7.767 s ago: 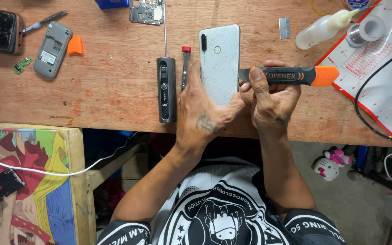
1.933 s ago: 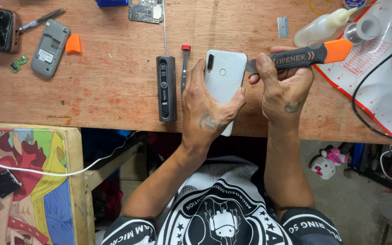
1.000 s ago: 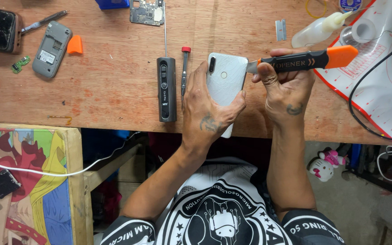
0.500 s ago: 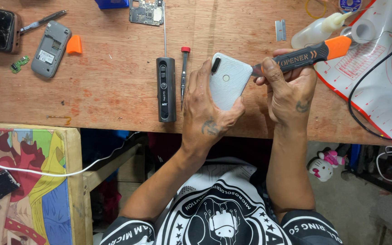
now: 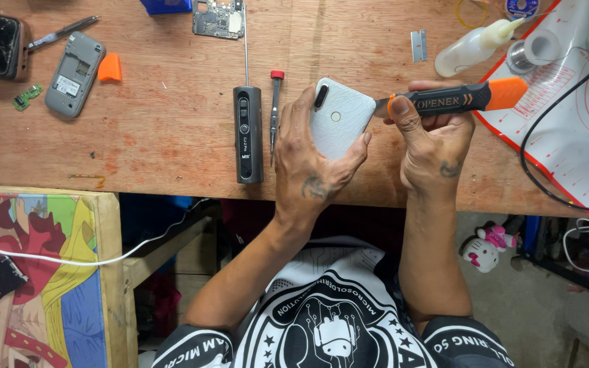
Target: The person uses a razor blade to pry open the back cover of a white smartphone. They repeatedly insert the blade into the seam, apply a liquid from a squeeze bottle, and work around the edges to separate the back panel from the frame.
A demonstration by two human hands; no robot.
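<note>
Left hand (image 5: 311,160) clamps white phone (image 5: 339,117), back up, tilted, just above wooden bench (image 5: 158,136) near edge. Right hand (image 5: 434,140) closed round black-orange pry tool (image 5: 455,99), blade tip touching phone's right edge. Black cylindrical tool (image 5: 248,133) and red-capped screwdriver (image 5: 275,105) just left of phone.

White phone (image 5: 339,119), black-and-orange opener tool (image 5: 455,99), seemingly red-bordered white mat (image 5: 567,136).

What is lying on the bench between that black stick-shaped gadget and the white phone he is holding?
A thin screwdriver with a red cap, seen from the head camera.
</note>
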